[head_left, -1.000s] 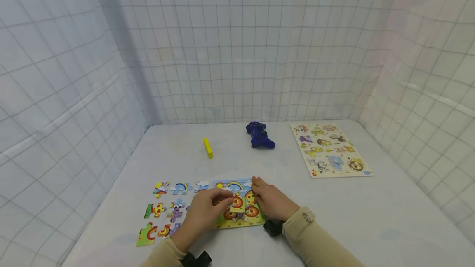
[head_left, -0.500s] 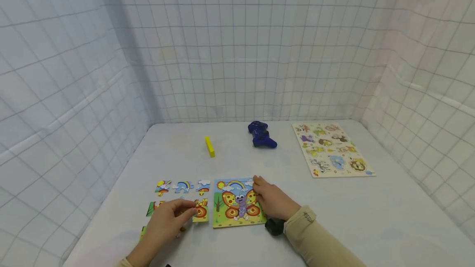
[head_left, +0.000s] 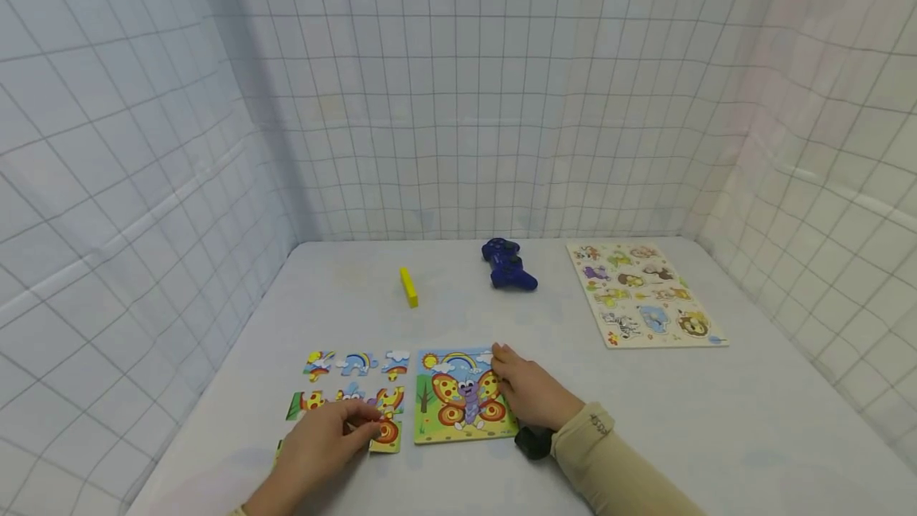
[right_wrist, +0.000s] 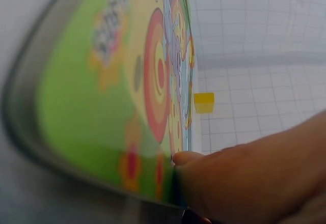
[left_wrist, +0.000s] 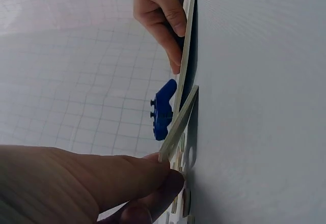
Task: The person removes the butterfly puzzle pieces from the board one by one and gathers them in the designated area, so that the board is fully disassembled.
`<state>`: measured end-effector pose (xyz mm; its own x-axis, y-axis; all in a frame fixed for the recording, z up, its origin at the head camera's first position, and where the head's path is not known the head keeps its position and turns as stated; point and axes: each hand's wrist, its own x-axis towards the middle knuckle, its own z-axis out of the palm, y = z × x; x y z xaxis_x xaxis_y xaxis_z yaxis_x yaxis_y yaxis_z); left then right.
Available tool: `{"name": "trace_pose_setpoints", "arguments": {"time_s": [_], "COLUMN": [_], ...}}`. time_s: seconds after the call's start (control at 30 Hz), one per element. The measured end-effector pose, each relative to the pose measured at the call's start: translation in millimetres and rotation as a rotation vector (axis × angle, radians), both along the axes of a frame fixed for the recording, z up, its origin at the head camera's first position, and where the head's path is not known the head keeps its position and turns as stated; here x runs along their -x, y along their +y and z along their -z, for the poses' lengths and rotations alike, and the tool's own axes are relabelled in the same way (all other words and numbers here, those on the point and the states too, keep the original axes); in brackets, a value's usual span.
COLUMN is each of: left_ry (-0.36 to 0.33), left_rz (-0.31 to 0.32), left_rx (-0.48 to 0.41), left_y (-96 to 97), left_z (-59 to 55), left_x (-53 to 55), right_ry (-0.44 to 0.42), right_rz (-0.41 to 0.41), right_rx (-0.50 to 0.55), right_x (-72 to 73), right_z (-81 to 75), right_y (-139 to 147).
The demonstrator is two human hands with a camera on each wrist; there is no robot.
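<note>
My left hand (head_left: 325, 436) pinches a puzzle piece (head_left: 387, 438) with an orange spiral, between thumb and finger. The left wrist view shows this piece (left_wrist: 178, 124) tilted, its far edge down at the table. Other loose puzzle pieces (head_left: 357, 363) lie in rows around that hand, which hides some of them. Just to their right lies a square butterfly puzzle board (head_left: 466, 404). At its right edge my right hand (head_left: 536, 395) grips the board; in the right wrist view the thumb (right_wrist: 188, 158) lies over the edge. The fingers beneath are mostly hidden.
Farther back on the white table (head_left: 444, 325) are a yellow block (head_left: 408, 287) and a dark blue game controller (head_left: 509, 264). A wooden animal puzzle board (head_left: 645, 293) lies at the back right. Grid-patterned cloth walls (head_left: 473, 102) stand on the far side and both sides.
My left hand has moved left from above the butterfly board with the spiral piece, then lowered it toward the table at the bottom right of the loose pieces. The right hand stays at the board.
</note>
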<state>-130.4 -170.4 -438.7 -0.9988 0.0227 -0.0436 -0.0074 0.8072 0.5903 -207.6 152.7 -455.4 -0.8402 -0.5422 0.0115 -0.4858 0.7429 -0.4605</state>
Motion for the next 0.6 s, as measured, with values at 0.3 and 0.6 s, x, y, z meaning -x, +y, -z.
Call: {"name": "trace_pose_setpoints", "arguments": {"time_s": [0.3,0.6], "left_ry": [0.027,0.064], "left_rz": [0.043,0.051], "left_rx": [0.191,0.237], "left_y": [1.3,2.2], "left_z": [-1.0,-2.7], "left_x": [1.3,-0.8], "right_ry": [0.004,-0.004], "right_rz": [0.008,0.016], "right_rx": [-0.009,-0.017], "right_x": [-0.1,-1.7], "right_z": [-2.2,-1.8], "right_y": [1.9,1.1]}}
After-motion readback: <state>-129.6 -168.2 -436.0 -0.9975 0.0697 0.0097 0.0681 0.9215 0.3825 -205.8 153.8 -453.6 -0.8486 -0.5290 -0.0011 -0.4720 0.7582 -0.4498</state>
